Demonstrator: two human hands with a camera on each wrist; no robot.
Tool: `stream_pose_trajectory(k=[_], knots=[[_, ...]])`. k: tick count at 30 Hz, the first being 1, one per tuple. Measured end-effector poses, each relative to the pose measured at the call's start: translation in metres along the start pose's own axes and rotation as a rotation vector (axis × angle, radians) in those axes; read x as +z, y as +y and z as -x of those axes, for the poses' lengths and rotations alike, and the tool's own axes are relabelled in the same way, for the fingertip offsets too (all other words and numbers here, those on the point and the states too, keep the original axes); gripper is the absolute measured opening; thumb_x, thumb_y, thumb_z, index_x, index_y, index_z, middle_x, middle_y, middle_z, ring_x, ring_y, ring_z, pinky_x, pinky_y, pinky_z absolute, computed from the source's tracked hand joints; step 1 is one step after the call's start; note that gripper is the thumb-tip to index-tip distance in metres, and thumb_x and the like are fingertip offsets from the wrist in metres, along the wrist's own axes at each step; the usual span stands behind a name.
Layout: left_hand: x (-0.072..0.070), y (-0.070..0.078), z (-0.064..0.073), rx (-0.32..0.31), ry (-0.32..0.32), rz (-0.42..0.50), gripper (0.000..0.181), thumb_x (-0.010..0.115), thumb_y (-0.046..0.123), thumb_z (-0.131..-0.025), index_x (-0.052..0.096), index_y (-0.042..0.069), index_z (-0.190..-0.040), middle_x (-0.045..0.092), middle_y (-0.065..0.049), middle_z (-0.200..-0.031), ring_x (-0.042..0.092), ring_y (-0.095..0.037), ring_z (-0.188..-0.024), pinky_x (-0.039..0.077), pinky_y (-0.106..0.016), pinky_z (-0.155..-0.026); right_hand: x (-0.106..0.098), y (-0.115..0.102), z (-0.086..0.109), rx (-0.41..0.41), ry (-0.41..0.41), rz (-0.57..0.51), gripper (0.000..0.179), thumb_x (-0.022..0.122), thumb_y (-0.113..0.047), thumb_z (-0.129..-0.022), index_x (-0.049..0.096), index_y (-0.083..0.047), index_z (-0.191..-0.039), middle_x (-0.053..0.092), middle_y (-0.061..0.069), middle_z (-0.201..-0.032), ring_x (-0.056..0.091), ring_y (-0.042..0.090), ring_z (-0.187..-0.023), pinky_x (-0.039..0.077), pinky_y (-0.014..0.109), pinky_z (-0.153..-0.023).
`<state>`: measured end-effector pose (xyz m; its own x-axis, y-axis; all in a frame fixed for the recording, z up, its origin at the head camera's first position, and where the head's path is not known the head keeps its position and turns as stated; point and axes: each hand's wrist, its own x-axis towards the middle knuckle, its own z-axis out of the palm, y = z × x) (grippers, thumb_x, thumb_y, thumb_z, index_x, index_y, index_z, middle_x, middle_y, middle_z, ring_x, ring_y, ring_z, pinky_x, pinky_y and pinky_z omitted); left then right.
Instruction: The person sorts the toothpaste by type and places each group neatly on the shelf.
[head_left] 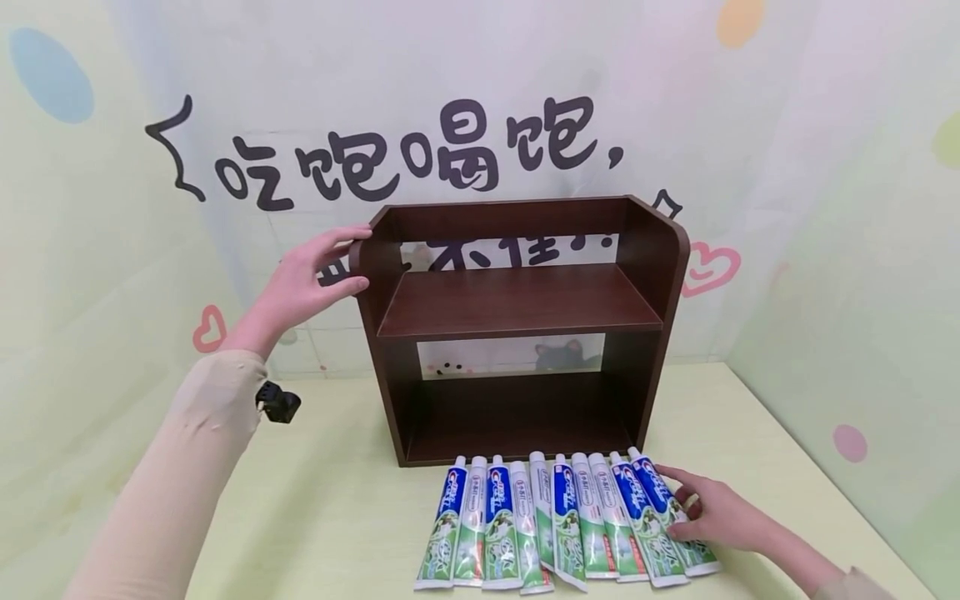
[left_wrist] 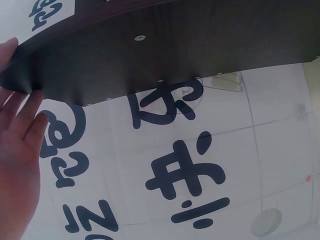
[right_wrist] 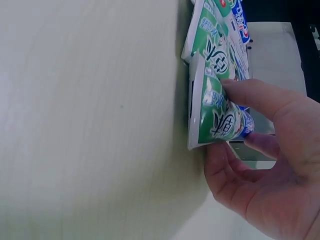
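Note:
A dark brown two-tier shelf (head_left: 525, 302) stands on the table in the head view. My left hand (head_left: 306, 279) holds the upper part of its left side panel; in the left wrist view the thumb and fingers of that hand (left_wrist: 22, 135) lie on opposite sides of the panel. Several toothpaste tubes (head_left: 502, 521) lie side by side before the shelf, caps toward it. At the right end of the row my right hand (head_left: 723, 515) pinches the outermost toothpaste tube (right_wrist: 215, 110), thumb on top and fingers along its outer side.
The pale table (head_left: 322, 500) extends on both sides of the shelf. Behind stands a wall sheet (head_left: 480, 75) with large black lettering, and another patterned wall (head_left: 862, 275) borders the table on the right. A small black camera (head_left: 278, 403) is on my left wrist.

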<state>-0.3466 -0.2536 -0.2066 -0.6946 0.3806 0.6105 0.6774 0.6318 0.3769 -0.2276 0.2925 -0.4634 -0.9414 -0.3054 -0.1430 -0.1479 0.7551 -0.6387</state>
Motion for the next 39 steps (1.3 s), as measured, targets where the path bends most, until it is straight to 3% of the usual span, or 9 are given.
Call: stream_pose_trajectory(k=[1,8,12,17,22,29,33,39], knots=[[0.0,0.001,0.0,-0.006,-0.004,-0.001,0.062,0.075,0.014,-0.087,0.051,0.021,-0.143,0.051,-0.001,-0.15,0.054,-0.03,-0.134,0.039,-0.009,-0.107,0.0,-0.001,0.0,0.007,0.004,-0.005,0.091,0.084,-0.026,-0.076,0.038,-0.001,-0.149,0.064,0.009,-0.102,0.058,0.018,-0.083,0.049,0.025,-0.068],[0.0,0.005,-0.002,-0.022,-0.021,0.022,0.06,0.075,0.014,-0.087,0.051,0.02,-0.143,0.051,-0.002,-0.15,0.054,-0.031,-0.134,0.039,-0.008,-0.106,0.001,-0.001,0.0,0.017,0.015,-0.016,0.091,0.084,-0.024,-0.074,0.038,0.001,-0.148,0.065,0.009,-0.097,0.059,0.019,-0.084,0.05,0.031,-0.071],[0.001,0.005,-0.004,-0.018,-0.015,0.027,0.059,0.075,0.012,-0.087,0.052,0.018,-0.142,0.051,-0.003,-0.15,0.054,-0.032,-0.134,0.039,-0.014,-0.111,0.0,-0.002,-0.001,0.017,0.011,-0.008,0.091,0.085,-0.022,-0.074,0.038,0.002,-0.147,0.065,0.008,-0.095,0.059,0.019,-0.082,0.05,0.032,-0.07],[0.001,0.006,-0.003,-0.013,-0.007,0.031,0.06,0.075,0.011,-0.086,0.053,0.017,-0.141,0.052,-0.004,-0.149,0.054,-0.031,-0.133,0.036,-0.004,-0.105,0.0,-0.003,-0.002,0.027,0.016,-0.032,0.09,0.085,-0.019,-0.074,0.038,0.001,-0.148,0.065,0.009,-0.096,0.06,0.019,-0.083,0.05,0.033,-0.071],[0.0,0.005,-0.002,-0.016,-0.004,0.041,0.06,0.075,0.009,-0.086,0.053,0.017,-0.141,0.053,-0.004,-0.149,0.054,-0.032,-0.133,0.035,-0.002,-0.104,-0.001,-0.002,-0.002,-0.001,0.012,-0.03,0.089,0.084,-0.022,-0.075,0.037,0.0,-0.149,0.066,0.011,-0.099,0.061,0.02,-0.088,0.052,0.035,-0.073],[-0.001,0.005,-0.002,-0.024,-0.013,0.034,0.059,0.075,0.012,-0.087,0.053,0.018,-0.141,0.052,-0.003,-0.149,0.055,-0.032,-0.132,0.036,-0.004,-0.104,-0.011,0.005,-0.001,-0.05,-0.093,-0.126,0.086,0.077,-0.022,-0.082,0.032,0.002,-0.151,0.064,0.014,-0.104,0.06,0.023,-0.093,0.053,0.029,-0.071],[-0.001,0.005,-0.003,-0.025,-0.013,0.044,0.058,0.074,0.011,-0.087,0.053,0.017,-0.141,0.052,-0.004,-0.149,0.055,-0.032,-0.132,0.038,-0.006,-0.105,-0.016,0.007,0.0,-0.058,-0.15,-0.203,0.087,0.075,-0.018,-0.083,0.027,0.002,-0.153,0.063,0.017,-0.108,0.059,0.022,-0.092,0.054,0.027,-0.063],[-0.002,0.006,-0.001,-0.024,-0.02,0.039,0.058,0.074,0.012,-0.087,0.053,0.016,-0.141,0.052,-0.004,-0.149,0.056,-0.033,-0.131,0.037,-0.004,-0.103,-0.018,0.005,0.0,-0.076,-0.215,-0.293,0.089,0.074,-0.014,-0.084,0.021,0.001,-0.155,0.062,0.01,-0.091,0.059,0.012,-0.074,0.049,0.021,-0.055]])
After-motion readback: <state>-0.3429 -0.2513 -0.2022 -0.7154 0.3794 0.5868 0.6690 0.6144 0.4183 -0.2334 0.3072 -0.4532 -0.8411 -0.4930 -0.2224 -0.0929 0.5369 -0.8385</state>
